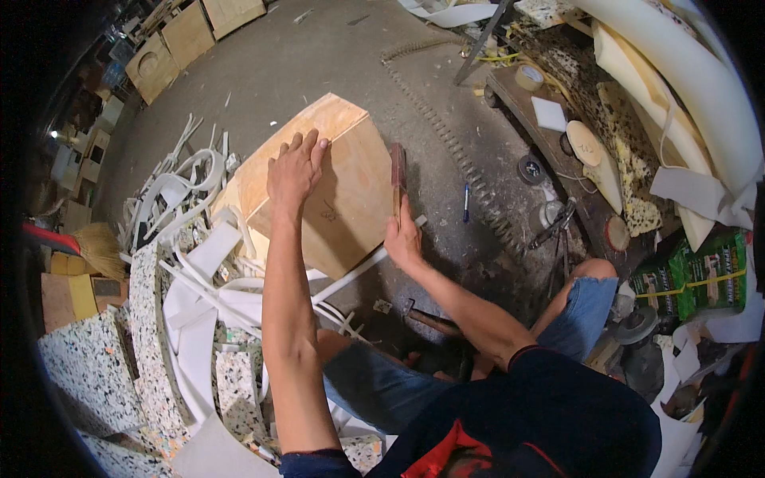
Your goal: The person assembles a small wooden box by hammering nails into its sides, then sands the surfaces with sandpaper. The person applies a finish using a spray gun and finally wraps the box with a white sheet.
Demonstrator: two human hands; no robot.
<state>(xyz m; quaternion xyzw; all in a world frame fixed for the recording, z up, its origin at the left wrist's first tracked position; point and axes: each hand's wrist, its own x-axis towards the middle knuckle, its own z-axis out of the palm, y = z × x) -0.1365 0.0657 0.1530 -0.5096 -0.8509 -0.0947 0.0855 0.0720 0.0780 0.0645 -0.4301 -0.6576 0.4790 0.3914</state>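
A person sits low on the concrete floor [319, 56], knees up in blue jeans, with a plywood panel [331, 191] lying in front of them, partly propped on a heap of white foam strips [199, 263] and speckled foam blocks [151, 319]. The left hand [295, 169] lies flat on the panel's upper face near its far left edge, fingers spread and pressing down; it is a released grip, holding nothing, only steadying. The right hand [404, 237] is clenched around the lower end of a narrow reddish-brown tool [398, 179] (a file or rasp, by the look of it, though the blur leaves that unsure), which stands against the panel's right edge.

The panel looks stiff and fairly light, thin plywood with a smooth face that could slide on the soft foam beneath, so a flat palm on top seems the sound way to pin it; to lift it, the edges are the place to take hold. Its sawn edges may be splintery.

A blue pen [466, 202] lies on the floor just right of the tool. A hammer [430, 319] rests near the right knee. Further right, a low board carries a roll of tape [528, 77] and a white square [550, 114]. A broom [92, 247] lies at the far left.
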